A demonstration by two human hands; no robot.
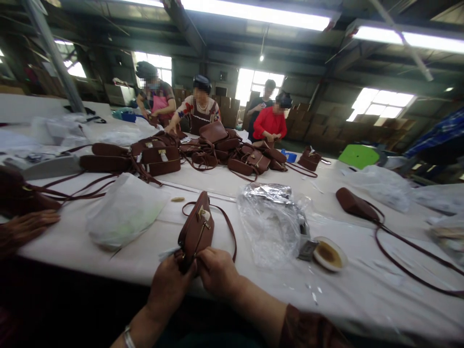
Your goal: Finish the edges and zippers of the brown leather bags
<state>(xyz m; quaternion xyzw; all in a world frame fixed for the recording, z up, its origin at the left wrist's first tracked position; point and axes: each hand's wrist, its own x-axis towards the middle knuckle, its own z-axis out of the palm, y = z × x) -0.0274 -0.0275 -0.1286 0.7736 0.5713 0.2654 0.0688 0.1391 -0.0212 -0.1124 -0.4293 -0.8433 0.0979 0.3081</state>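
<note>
Two bare hands are working on a brown bag (192, 229) at the near side of a white tabletop (137, 263), just left of a clear plastic bag (268, 232), as I am looking on. The left hand (168, 285) is gripping the near end; the right hand (219, 273) is pinching right beside it, close to the near end of the zipper (200, 241). What exactly those fingertips are holding, I am not able to tell. To my eye, careful work is depending on a firm left hand keeping the front panel flat, with any pull from the right following the zipper's line rather than straining sideways. The strap (234, 231), looping toward the clear plastic bag, is needing watching, as it could be snagging the right wrist. A stained dish (342, 263) is sitting just right of the clear plastic bag, best avoided.
</note>
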